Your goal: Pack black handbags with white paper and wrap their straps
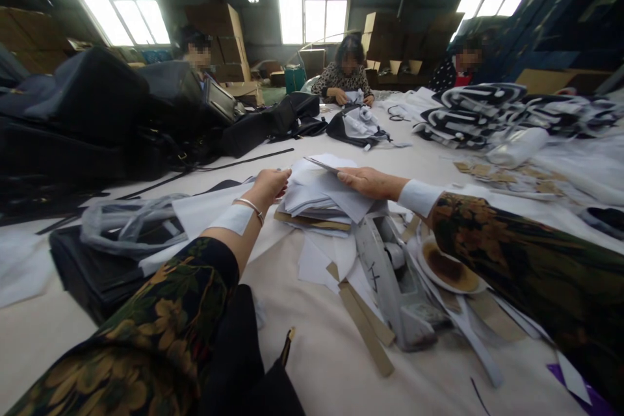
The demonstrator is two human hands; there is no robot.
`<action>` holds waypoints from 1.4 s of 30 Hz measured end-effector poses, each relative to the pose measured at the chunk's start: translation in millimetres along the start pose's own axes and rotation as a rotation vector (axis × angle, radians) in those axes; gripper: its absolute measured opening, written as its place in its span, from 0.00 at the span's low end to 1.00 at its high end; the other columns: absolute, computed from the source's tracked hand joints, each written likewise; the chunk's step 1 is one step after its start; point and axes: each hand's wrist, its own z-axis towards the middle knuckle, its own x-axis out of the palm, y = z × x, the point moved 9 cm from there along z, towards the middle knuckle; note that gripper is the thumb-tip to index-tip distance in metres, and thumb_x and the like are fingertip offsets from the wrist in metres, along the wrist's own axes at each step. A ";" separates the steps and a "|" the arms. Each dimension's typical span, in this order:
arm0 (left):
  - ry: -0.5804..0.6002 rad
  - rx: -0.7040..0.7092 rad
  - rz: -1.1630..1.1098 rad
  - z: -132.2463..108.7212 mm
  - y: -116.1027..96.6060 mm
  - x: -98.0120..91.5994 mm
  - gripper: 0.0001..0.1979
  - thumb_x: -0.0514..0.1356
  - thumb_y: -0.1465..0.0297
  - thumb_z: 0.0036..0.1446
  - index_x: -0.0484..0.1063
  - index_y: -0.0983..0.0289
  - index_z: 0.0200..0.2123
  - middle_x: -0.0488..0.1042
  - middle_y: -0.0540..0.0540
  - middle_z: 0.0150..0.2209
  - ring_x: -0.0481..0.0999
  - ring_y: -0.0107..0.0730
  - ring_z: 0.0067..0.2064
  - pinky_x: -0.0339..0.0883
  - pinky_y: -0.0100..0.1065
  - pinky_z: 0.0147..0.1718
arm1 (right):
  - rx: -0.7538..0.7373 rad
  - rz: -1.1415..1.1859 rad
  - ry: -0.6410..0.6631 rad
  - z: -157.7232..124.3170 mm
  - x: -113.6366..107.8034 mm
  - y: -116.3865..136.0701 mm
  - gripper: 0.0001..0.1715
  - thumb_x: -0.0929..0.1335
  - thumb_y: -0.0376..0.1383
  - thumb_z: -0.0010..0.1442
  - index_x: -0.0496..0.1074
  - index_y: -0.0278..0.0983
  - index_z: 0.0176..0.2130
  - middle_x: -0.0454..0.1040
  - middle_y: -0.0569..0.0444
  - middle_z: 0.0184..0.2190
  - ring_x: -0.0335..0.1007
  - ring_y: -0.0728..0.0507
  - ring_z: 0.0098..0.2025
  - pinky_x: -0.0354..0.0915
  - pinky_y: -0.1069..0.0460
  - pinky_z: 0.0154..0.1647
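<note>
My left hand (273, 186) is closed, its fingers curled at the left edge of a stack of white paper sheets (319, 192). What it pinches, if anything, is too small to make out. Over the right side of that stack, my right hand (363, 182) grips a thin grey blade-like piece (322, 165) whose narrow tip points left towards my left hand. Brown card (312, 222) shows beneath the white sheets. Just below my right hand stands a grey tape dispenser (390, 279), with a roll of brown tape (448, 265) to its right.
Black bags (97, 104) are heaped at the left; a black bag with clear plastic tubing (131, 224) lies nearer. Brown card strips (365, 325) lie in front. Black-and-white bundles (472, 114) are piled at the right. Across the table a person (341, 75) handles white material; two others sit either side.
</note>
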 end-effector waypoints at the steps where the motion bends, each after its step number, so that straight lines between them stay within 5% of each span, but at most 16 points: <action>1: -0.001 0.040 0.031 -1.2 -3.3 0.8 0.14 0.67 0.61 0.55 0.75 0.67 0.32 0.75 0.56 0.27 0.74 0.32 0.27 0.70 0.34 0.30 | 0.004 0.010 -0.003 -1.3 -2.1 0.2 0.37 0.55 0.56 0.70 0.66 0.40 0.65 0.66 0.52 0.66 0.60 0.36 0.68 0.50 0.42 0.71; 9: 0.044 0.418 0.252 -28.8 -38.5 0.5 0.25 0.73 0.68 0.40 0.80 0.57 0.46 0.76 0.54 0.45 0.75 0.35 0.43 0.66 0.33 0.52 | 0.056 0.041 -0.044 -8.4 -17.7 -1.6 0.45 0.51 0.64 0.67 0.70 0.39 0.61 0.72 0.51 0.60 0.69 0.38 0.60 0.60 0.46 0.65; 18: -0.037 0.179 0.169 2.4 -18.1 -10.9 0.08 0.66 0.66 0.51 0.79 0.64 0.34 0.76 0.54 0.28 0.74 0.32 0.28 0.70 0.31 0.28 | 0.052 0.085 -0.116 -9.6 -26.6 -9.7 0.47 0.50 0.64 0.66 0.74 0.36 0.56 0.77 0.48 0.53 0.73 0.38 0.53 0.65 0.48 0.58; 29: 0.032 0.043 0.190 0.5 -12.5 6.0 0.11 0.63 0.64 0.61 0.75 0.67 0.38 0.76 0.52 0.32 0.75 0.28 0.30 0.73 0.33 0.31 | 0.034 0.086 -0.088 -10.6 -24.0 -5.8 0.45 0.51 0.63 0.67 0.73 0.35 0.56 0.76 0.47 0.55 0.72 0.38 0.54 0.63 0.49 0.59; 36: -0.076 0.203 0.406 6.1 -25.4 2.0 0.04 0.68 0.71 0.48 0.77 0.64 0.27 0.77 0.56 0.26 0.78 0.41 0.32 0.71 0.37 0.34 | 0.065 0.078 -0.078 -10.6 -28.1 -6.2 0.44 0.51 0.61 0.69 0.74 0.35 0.56 0.76 0.47 0.54 0.72 0.38 0.54 0.63 0.49 0.60; 42: -0.153 0.458 0.671 -18.7 -57.3 7.1 0.06 0.62 0.70 0.52 0.79 0.64 0.33 0.78 0.64 0.39 0.76 0.54 0.47 0.67 0.47 0.48 | 0.085 0.082 -0.085 -11.2 -29.5 -4.2 0.40 0.52 0.56 0.71 0.74 0.32 0.55 0.76 0.46 0.53 0.72 0.40 0.53 0.62 0.51 0.58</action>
